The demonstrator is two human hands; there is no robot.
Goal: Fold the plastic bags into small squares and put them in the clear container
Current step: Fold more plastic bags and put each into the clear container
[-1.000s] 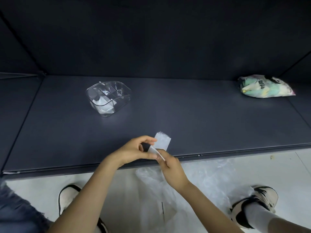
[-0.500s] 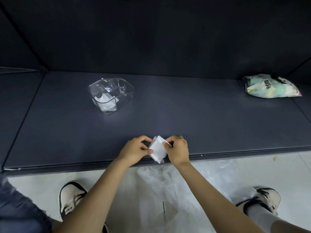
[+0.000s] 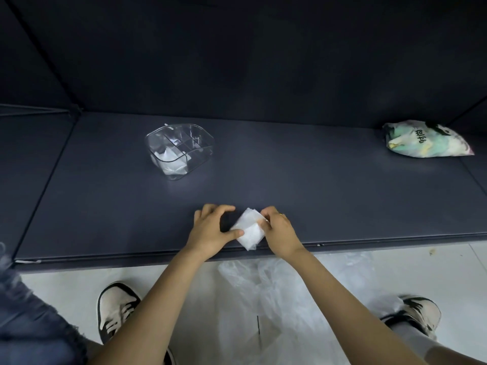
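A small folded white plastic bag (image 3: 249, 229) lies on the dark table (image 3: 342, 206) close to its front edge. My left hand (image 3: 210, 227) is at the bag's left side: the thumb tip presses on its near left corner while the arched fingers rest on the table beside it. My right hand (image 3: 276, 230) pinches the bag's right edge with curled fingers. The clear container (image 3: 205, 151), divided into compartments, stands further back on the left. A folded white bag (image 3: 171, 160) sits in its front left compartment.
A colourful filled bag (image 3: 427, 139) lies at the back right of the table. Loose clear plastic bags (image 3: 276, 285) lie on the pale floor below the table edge, between my two shoes (image 3: 118, 309) (image 3: 413, 314). A dark wall closes off the back.
Both hands brought the folded bag from the air down onto the table. My left fingers have since let go of it and spread onto the table, leaving only the thumb on the bag.
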